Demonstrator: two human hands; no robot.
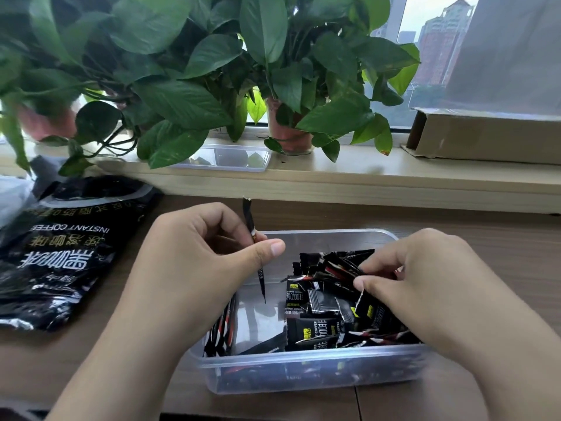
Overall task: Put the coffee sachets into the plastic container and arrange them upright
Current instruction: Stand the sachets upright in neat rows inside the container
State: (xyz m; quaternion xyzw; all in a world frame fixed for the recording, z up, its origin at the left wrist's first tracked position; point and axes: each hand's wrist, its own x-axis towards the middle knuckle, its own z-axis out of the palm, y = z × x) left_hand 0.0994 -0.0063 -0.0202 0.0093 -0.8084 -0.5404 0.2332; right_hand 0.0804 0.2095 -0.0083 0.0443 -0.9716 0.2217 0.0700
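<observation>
I'm working on the upright arranging inside the plastic container (303, 364)
At 9 o'clock the black bag (60, 253) is showing "INSTANT COFFEE" upside down; my left hand (197, 256) is pinching one sachet (253, 235) edge-on above the upright row (223, 326) at the container's 8 o'clock; at 3 o'clock my right hand (425, 284) is gripping sachets in the loose pile (331, 305), similarly labelled. Next, I judge, the held sachet is needing lowering beside the row

left grip (194, 253): bare, thumbnail trimmed short | right grip (425, 284): bare | forearms (127, 344): bare to frame edge
</observation>
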